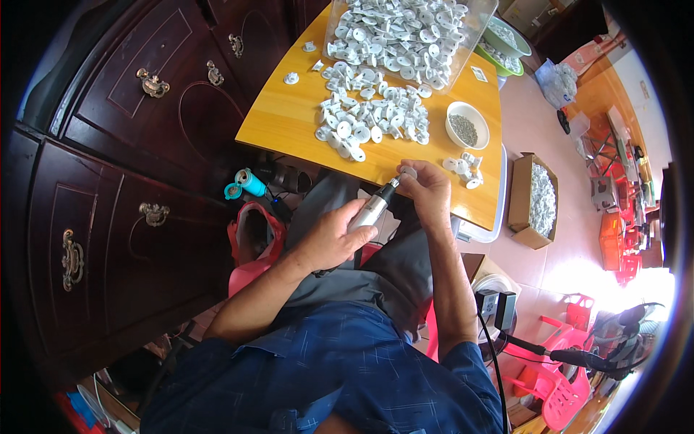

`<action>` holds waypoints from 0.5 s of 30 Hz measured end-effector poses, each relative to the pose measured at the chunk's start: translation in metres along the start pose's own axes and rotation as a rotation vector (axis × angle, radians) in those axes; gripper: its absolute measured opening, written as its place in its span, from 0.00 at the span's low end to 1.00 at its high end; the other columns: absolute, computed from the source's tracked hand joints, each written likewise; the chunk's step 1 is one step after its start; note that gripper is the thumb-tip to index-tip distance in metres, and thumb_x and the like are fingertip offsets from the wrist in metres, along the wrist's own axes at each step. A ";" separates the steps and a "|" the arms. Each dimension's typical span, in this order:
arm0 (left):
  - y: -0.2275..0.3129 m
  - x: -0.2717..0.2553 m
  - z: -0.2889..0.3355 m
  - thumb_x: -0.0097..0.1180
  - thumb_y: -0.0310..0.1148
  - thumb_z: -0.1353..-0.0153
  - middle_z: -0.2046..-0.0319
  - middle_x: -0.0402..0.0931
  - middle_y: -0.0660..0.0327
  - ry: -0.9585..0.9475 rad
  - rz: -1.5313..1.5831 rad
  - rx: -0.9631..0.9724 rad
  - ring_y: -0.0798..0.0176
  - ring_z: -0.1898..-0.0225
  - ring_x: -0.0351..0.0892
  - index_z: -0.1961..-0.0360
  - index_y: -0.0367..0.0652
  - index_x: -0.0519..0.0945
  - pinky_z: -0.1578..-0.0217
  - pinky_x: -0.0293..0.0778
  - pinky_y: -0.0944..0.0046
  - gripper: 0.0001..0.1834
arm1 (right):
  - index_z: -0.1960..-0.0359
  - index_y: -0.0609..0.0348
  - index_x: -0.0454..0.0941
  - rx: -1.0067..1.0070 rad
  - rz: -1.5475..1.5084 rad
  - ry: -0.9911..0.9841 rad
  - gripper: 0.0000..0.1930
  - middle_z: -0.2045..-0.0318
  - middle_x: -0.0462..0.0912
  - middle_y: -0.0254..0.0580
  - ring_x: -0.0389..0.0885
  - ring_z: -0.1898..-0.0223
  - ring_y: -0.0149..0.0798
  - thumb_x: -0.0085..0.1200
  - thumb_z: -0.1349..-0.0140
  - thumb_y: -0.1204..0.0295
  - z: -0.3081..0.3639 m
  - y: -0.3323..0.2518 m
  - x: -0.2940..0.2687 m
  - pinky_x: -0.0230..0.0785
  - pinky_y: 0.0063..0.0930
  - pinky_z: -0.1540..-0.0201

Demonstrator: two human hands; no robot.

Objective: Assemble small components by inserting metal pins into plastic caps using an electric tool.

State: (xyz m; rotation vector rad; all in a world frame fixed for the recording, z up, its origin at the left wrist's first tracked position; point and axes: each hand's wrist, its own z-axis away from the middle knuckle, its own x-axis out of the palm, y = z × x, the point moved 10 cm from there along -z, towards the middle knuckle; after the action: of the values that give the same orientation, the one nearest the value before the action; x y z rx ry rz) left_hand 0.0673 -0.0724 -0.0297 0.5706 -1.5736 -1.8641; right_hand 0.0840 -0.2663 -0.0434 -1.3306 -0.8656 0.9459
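Note:
My left hand is closed around a silver and black electric screwdriver, its tip angled up to the right. Between the fingers of my right hand is a small white round plastic part. The screwdriver's tip meets or nearly meets this part, just over the table's front edge; exact contact is too small to tell. Ahead lies a loose pile of similar white plastic parts. A smaller cluster of white parts sits right of my right hand, below a white bowl of small metal screws.
On the yellow wooden table, a clear plastic bin brims with white parts. A cardboard box of white pieces stands on the floor at right. Dark wooden drawers rise at left. A pink chair is lower right.

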 end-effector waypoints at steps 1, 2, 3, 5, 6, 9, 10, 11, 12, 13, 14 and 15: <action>0.001 0.001 0.000 0.59 0.34 0.33 0.76 0.74 0.68 -0.006 -0.010 -0.005 0.77 0.81 0.68 0.39 0.39 0.72 0.81 0.66 0.71 0.23 | 0.54 0.64 0.82 -0.002 0.005 0.001 0.10 0.61 0.86 0.38 0.83 0.61 0.25 0.59 0.36 0.79 -0.001 0.001 -0.002 0.77 0.20 0.58; 0.004 0.001 0.000 0.60 0.34 0.34 0.75 0.75 0.66 -0.013 -0.021 -0.009 0.76 0.80 0.70 0.40 0.39 0.72 0.79 0.68 0.70 0.23 | 0.54 0.63 0.82 -0.004 0.011 0.002 0.09 0.61 0.86 0.39 0.83 0.61 0.24 0.59 0.35 0.78 -0.001 0.001 -0.004 0.77 0.20 0.59; 0.006 0.001 0.000 0.60 0.34 0.34 0.74 0.76 0.65 -0.020 -0.029 -0.012 0.75 0.79 0.72 0.40 0.38 0.73 0.78 0.70 0.69 0.23 | 0.55 0.61 0.83 0.002 0.124 0.042 0.09 0.61 0.86 0.40 0.83 0.62 0.26 0.60 0.36 0.77 -0.001 -0.003 -0.008 0.77 0.22 0.60; 0.009 -0.004 0.000 0.62 0.35 0.35 0.70 0.79 0.61 0.016 -0.119 0.066 0.71 0.74 0.76 0.40 0.37 0.73 0.72 0.74 0.66 0.24 | 0.57 0.58 0.84 0.015 0.350 0.125 0.08 0.63 0.86 0.42 0.85 0.64 0.29 0.61 0.37 0.75 -0.002 -0.012 -0.017 0.77 0.25 0.62; 0.013 -0.004 0.000 0.62 0.35 0.36 0.68 0.80 0.58 0.028 -0.162 0.109 0.69 0.71 0.78 0.40 0.37 0.73 0.69 0.76 0.64 0.25 | 0.58 0.56 0.85 -0.137 0.496 0.175 0.07 0.62 0.85 0.42 0.85 0.63 0.33 0.61 0.38 0.75 -0.002 -0.029 -0.023 0.77 0.28 0.62; 0.010 -0.001 0.000 0.62 0.33 0.36 0.70 0.73 0.67 0.014 -0.127 0.080 0.78 0.81 0.68 0.33 0.39 0.67 0.80 0.67 0.74 0.31 | 0.61 0.52 0.86 -0.478 0.909 0.323 0.08 0.60 0.82 0.43 0.84 0.62 0.43 0.61 0.41 0.76 0.005 -0.063 -0.043 0.77 0.37 0.61; 0.009 -0.001 0.000 0.62 0.33 0.36 0.71 0.73 0.67 0.012 -0.130 0.081 0.78 0.81 0.68 0.33 0.39 0.67 0.80 0.67 0.74 0.31 | 0.61 0.51 0.86 -0.513 1.031 0.372 0.09 0.59 0.81 0.43 0.83 0.62 0.46 0.60 0.43 0.77 0.006 -0.068 -0.050 0.76 0.39 0.60; 0.009 -0.001 -0.001 0.62 0.33 0.36 0.71 0.74 0.67 0.011 -0.133 0.083 0.78 0.81 0.68 0.33 0.39 0.68 0.80 0.67 0.74 0.31 | 0.62 0.51 0.86 -0.548 1.152 0.420 0.09 0.58 0.80 0.43 0.82 0.61 0.50 0.60 0.44 0.78 0.009 -0.072 -0.054 0.76 0.41 0.58; 0.008 -0.001 -0.001 0.62 0.33 0.36 0.71 0.74 0.67 0.013 -0.137 0.084 0.78 0.81 0.68 0.33 0.39 0.68 0.80 0.67 0.74 0.31 | 0.62 0.51 0.85 -0.428 1.126 0.443 0.10 0.56 0.79 0.44 0.82 0.60 0.50 0.60 0.45 0.77 0.008 -0.074 -0.065 0.76 0.42 0.57; 0.009 -0.001 -0.001 0.62 0.33 0.36 0.71 0.74 0.67 0.011 -0.133 0.088 0.78 0.81 0.68 0.33 0.39 0.68 0.80 0.67 0.74 0.31 | 0.62 0.51 0.85 -0.422 1.095 0.455 0.10 0.56 0.79 0.44 0.82 0.60 0.50 0.60 0.45 0.77 0.007 -0.076 -0.072 0.76 0.42 0.57; 0.010 -0.001 -0.001 0.62 0.33 0.36 0.71 0.74 0.67 0.010 -0.130 0.092 0.78 0.81 0.68 0.33 0.39 0.68 0.80 0.67 0.74 0.31 | 0.61 0.51 0.85 -0.417 1.065 0.466 0.10 0.56 0.79 0.44 0.82 0.60 0.50 0.60 0.45 0.77 0.004 -0.078 -0.082 0.76 0.42 0.58; 0.011 -0.001 0.000 0.62 0.33 0.36 0.71 0.74 0.67 0.007 -0.128 0.096 0.78 0.81 0.68 0.33 0.39 0.68 0.80 0.67 0.74 0.31 | 0.61 0.51 0.85 -0.411 1.033 0.479 0.10 0.56 0.79 0.45 0.82 0.60 0.50 0.61 0.45 0.77 0.002 -0.082 -0.090 0.76 0.42 0.58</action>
State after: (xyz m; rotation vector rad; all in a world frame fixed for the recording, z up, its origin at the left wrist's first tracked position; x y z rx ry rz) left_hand 0.0701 -0.0732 -0.0189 0.7356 -1.6639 -1.8842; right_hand 0.0523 -0.3488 0.0399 -2.3241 0.0763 1.1504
